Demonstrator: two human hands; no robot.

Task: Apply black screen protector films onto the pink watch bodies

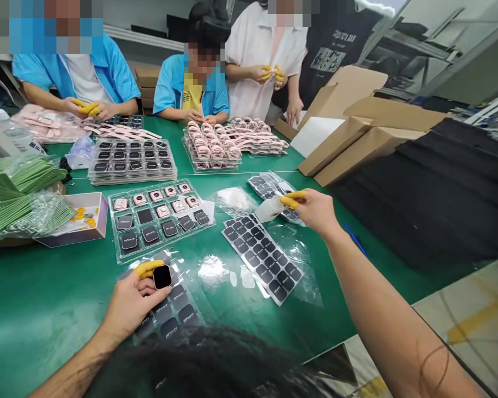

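Above a sheet of dark square stickers (178, 298), my left hand (130, 298) grips a smartwatch case (162, 277), its black screen facing up. Yellow finger cots cover some of the fingertips on both hands. My right hand (313, 207) reaches forward and pinches a small whitish translucent film (270, 209) between thumb and finger. Just below that film lies another sheet of black rounded-square stickers (263, 257). A clear plastic tray (118, 251) ahead of my left hand holds several pink watch cases and dark covered squares in its pockets.
Stacked trays (133, 176), rolled pink straps (211, 145) and green straps (20, 193) stand about the green table. Open cardboard boxes (357, 141) and black cloth (440, 188) are at the right. A blue pen (356, 239) lies nearby. Several co-workers work opposite.
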